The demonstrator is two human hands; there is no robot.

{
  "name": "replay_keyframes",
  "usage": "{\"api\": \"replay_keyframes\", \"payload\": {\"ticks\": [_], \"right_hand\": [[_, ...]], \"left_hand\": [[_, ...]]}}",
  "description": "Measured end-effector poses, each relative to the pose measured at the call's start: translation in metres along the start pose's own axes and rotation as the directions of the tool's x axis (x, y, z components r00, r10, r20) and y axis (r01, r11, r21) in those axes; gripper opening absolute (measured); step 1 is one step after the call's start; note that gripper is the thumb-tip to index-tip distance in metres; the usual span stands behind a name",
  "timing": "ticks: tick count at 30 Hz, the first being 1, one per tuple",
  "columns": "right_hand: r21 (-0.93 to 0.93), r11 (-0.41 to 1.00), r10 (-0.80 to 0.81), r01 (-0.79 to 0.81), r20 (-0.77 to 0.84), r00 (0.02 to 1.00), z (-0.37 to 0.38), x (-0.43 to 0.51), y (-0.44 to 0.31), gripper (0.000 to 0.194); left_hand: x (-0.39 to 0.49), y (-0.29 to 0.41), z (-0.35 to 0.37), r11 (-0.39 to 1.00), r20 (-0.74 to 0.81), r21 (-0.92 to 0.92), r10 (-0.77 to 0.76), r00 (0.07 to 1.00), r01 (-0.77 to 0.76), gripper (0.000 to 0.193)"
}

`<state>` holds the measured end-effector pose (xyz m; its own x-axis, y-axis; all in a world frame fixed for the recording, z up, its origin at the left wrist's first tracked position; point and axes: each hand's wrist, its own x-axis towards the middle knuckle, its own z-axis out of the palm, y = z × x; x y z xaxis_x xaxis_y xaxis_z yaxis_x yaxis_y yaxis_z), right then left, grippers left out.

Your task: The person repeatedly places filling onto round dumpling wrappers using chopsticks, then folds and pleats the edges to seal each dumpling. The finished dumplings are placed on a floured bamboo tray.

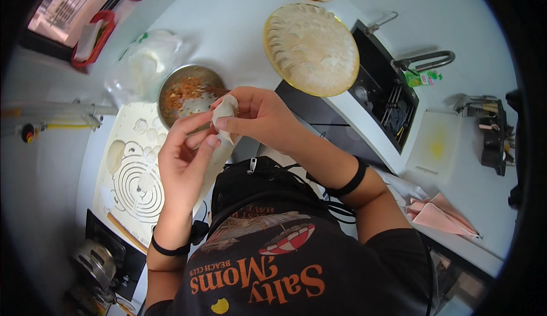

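Observation:
My right hand (260,117) pinches a folded dough dumpling (225,113) between thumb and fingers, above the counter's front edge. Close on its left is my left hand (186,153), thumb apart from the dough and fingertips at the dumpling's edge; whether they press it is hard to tell. Just beyond both hands stands a metal bowl (164,96) of chopped orange-brown filling (186,89). Several small dough pieces (151,134) and a larger dough lump (116,157) lie on a white printed pastry mat (128,134). Farther right, a round yellow-rimmed tray (314,66) carries rows of finished dumplings.
A clear plastic bag (147,61) with white contents sits behind the bowl. A rolling pin (127,232) lies along the mat's near edge, beside a stove with a metal pot (96,264). To the right are a black sink (384,98), a cutting board (436,145) and a pink cloth (440,215).

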<state>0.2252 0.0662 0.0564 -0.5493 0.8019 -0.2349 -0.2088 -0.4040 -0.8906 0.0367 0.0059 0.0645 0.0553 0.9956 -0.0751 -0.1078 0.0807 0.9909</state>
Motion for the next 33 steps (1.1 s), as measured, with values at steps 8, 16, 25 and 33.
{"api": "replay_keyframes", "payload": {"ticks": [8,16,25,33], "right_hand": [[-0.290,0.936,-0.053,-0.200,-0.677,0.734,-0.254,-0.029,0.040,0.024],[-0.699,0.479,-0.508,-0.532,-0.714,0.482,-0.516,-0.024,0.043,0.035],[-0.830,0.101,-0.455,-0.548,-0.528,0.717,-0.574,0.074,0.025,0.033],[-0.863,0.232,-0.459,-0.450,-0.505,0.731,-0.598,0.078,0.040,0.044]], "left_hand": [[0.008,-0.005,0.061,0.973,-0.051,0.220,-0.057,0.997,0.067,0.059],[0.026,-0.015,0.139,0.912,-0.280,0.154,-0.329,0.902,0.380,0.049],[0.036,0.000,0.188,0.866,-0.429,0.238,-0.312,0.847,0.440,0.048],[0.040,0.001,0.205,0.875,-0.499,0.174,-0.317,0.807,0.452,0.037]]}}
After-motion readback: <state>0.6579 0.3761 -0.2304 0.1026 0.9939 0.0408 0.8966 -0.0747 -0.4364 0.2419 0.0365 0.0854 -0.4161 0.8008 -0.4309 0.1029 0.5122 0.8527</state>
